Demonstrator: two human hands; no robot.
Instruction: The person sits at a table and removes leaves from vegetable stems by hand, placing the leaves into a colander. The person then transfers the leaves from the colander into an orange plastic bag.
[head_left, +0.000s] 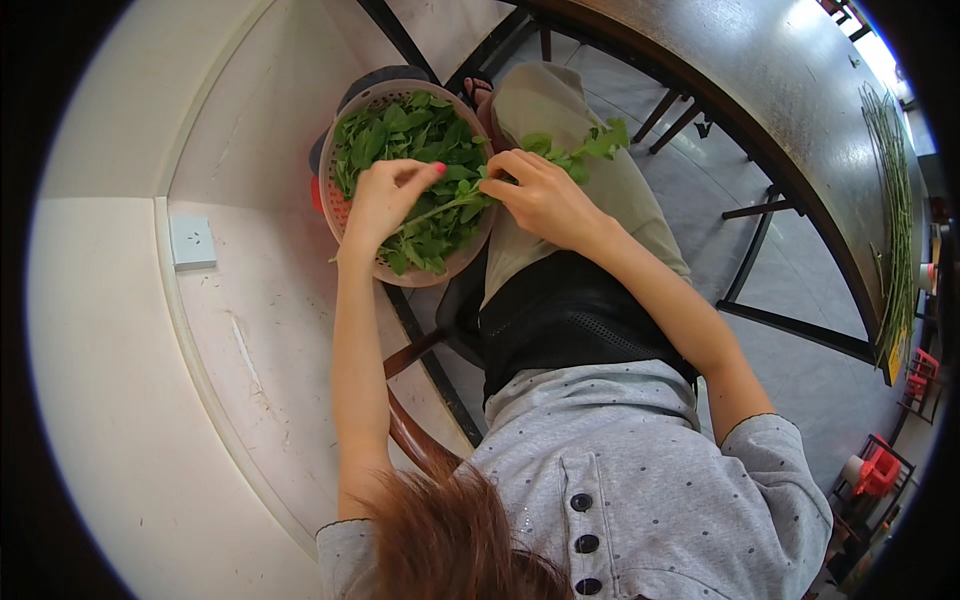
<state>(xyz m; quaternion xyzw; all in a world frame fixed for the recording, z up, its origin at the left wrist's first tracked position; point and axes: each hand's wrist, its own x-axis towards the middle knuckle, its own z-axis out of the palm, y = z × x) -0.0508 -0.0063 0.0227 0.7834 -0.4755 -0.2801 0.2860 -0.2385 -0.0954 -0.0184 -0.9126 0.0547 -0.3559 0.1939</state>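
Observation:
A pink plastic colander (328, 184) heaped with loose green leaves (409, 135) stands beside my leg. My right hand (536, 187) pinches a leafy green stem (442, 208) at the colander's right edge. The stem's bare end slants down left across the leaves, and its leafy tip (592, 146) sticks out beyond my hand over my trouser leg. Above the colander's left side, my left hand (390, 195) has its thumb and fingers curled close together. Whether anything lies between those fingertips cannot be seen.
A long dark table (720, 45) curves along the upper right, with a bundle of long bare stems (889, 225) on it. A wall with a socket box (193, 242) is close at the left. Chair legs (656, 120) stand under the table.

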